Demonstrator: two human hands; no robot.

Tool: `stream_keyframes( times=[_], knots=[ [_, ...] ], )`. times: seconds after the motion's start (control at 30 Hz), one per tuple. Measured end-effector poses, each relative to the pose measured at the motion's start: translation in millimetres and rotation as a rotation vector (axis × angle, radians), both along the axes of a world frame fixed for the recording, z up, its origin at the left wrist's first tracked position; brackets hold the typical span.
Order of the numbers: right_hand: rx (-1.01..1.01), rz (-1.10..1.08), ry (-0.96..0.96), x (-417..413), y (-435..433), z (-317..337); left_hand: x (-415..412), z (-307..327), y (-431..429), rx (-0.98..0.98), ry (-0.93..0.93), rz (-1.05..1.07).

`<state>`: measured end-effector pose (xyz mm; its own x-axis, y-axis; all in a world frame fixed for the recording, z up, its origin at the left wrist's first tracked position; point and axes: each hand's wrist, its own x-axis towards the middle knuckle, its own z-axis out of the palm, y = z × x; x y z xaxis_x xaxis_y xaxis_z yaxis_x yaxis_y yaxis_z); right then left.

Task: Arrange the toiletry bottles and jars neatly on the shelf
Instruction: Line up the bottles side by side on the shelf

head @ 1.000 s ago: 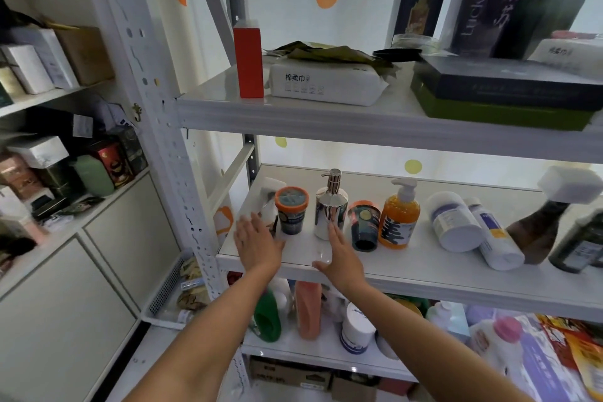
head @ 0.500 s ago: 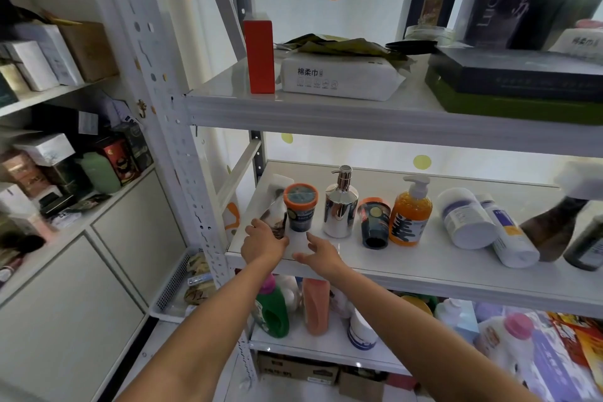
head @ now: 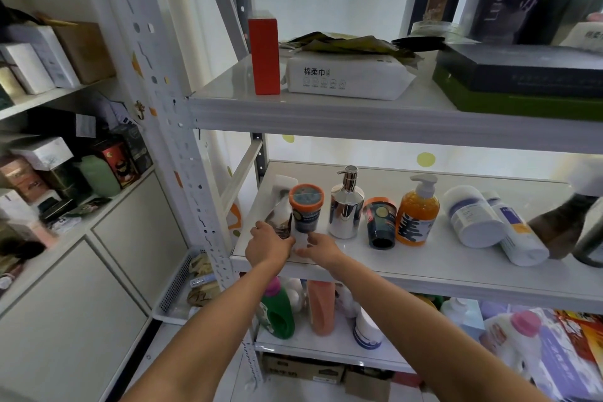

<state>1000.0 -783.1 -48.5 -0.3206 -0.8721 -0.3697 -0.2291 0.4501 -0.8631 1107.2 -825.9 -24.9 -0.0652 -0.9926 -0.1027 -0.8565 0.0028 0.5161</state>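
Metal shelving is standing against a spotted wall, and a person is reaching both bare arms to its middle shelf (head: 424, 274).

At the shelf's front left end, the left hand (head: 269, 243) is curling its fingers round the lower end of a dark tube (head: 281, 206), which is leaning back with its white cap toward the wall. Just beside it, the right hand (head: 318, 246) is hovering with bent fingers at the foot of an orange-lidded jar (head: 306, 209); whether it is gripping anything I cannot tell. That jar is standing upright just beside the tube. Rightward along the row, a chrome pump (head: 346, 209) is standing, a second jar (head: 380, 222) is tipping forward, an orange pump (head: 417, 219) is standing upright, and a wide white bottle (head: 473, 219) and a slim white bottle (head: 518, 235) are lying on their sides. Higher up, a red box (head: 263, 52) and a tissue pack (head: 346, 77) are sitting on the upper shelf.
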Motion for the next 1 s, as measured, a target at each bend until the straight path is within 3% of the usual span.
stream_keyframes(
  times=[0.13, 0.37, 0.43, 0.6, 0.7, 0.83, 0.93, 1.0],
  knots=[
    [0.005, 0.033, -0.145, 10.0, 1.3, -1.2, -0.2, 0.0, 11.6, -0.013, 0.1, 0.107],
    [-0.072, -0.074, -0.648, 19.5, 9.0, 19.5, 7.8, 25.5, 28.4, -0.189, 0.144, 0.148],
    [-0.129, -0.012, -0.645, 17.5, 15.6, 24.6, 5.8, 35.0, 37.9, -0.219, 0.15, 0.156],
    [-0.277, 0.111, -0.312, 11.0, 41.0, 31.7, -12.4, 47.9, 70.9, -0.226, 0.157, 0.19],
    [-0.358, 0.12, -0.279, 4.3, 68.2, 43.1, -24.5, 52.8, 95.7, -0.216, 0.198, 0.234],
    [-0.373, 0.103, -0.475, -5.8, 107.7, 64.3, -33.9, 63.5, 133.9, -0.214, 0.22, 0.295],
    [-0.264, 0.031, -0.692, -17.8, 132.5, 74.4, -38.5, 67.6, 164.4, -0.234, 0.217, 0.306],
    [-0.2, -0.02, -0.716, -27.8, 151.7, 76.4, -44.9, 67.3, 186.2, -0.244, 0.19, 0.291]
  ],
)
